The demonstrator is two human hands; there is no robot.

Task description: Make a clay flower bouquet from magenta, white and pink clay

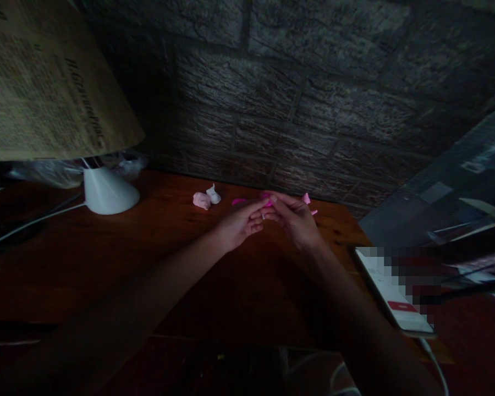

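My left hand (240, 224) and my right hand (297, 219) meet over the far part of the wooden table. Between the thumbs and fingertips of both is a small piece of bright pink modelling clay (267, 200), partly covered by the fingers. Just behind my left hand lies another bright pink clay piece (238, 202). Farther left, a pale pink clay lump (201, 201) touches a white lump (213, 194) with a pointed tip. Beyond my right hand are a light pink cone-like piece (306, 198) and a thin pink piece (314, 212).
A lamp with a white base (110, 191) and newsprint-patterned shade (53, 88) stands at the left, its cable trailing off. A tablet-like device (390, 291) with a white cable lies at the table's right edge. Behind rises a dark brick wall (239, 82). The light is dim.
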